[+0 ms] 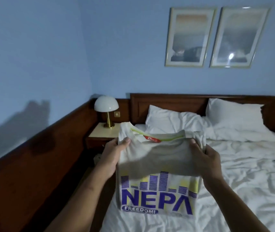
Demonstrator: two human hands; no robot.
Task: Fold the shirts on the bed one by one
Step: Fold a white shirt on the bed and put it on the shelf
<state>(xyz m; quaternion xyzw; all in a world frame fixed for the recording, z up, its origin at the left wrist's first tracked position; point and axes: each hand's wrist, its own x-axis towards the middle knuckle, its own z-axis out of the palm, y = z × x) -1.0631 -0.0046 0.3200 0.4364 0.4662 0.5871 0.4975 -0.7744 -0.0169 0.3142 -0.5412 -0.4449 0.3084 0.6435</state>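
Note:
A white T-shirt [156, 164] with purple "NEPA FREEDOM!" lettering and a red neck label hangs in front of me, above the near left part of the bed [243, 173]. Its sides are folded in. My left hand [115, 153] grips the shirt's left shoulder, thumb on the front. My right hand [205, 158] grips the right shoulder, where fabric is bunched. The shirt's lower edge reaches the white sheet.
The bed has rumpled white sheets and two pillows [233, 118] at a dark wooden headboard [170, 101]. A nightstand [103, 133] with a white dome lamp [106, 106] stands left of the bed. Wood panelling runs along the left wall. Two framed pictures hang above.

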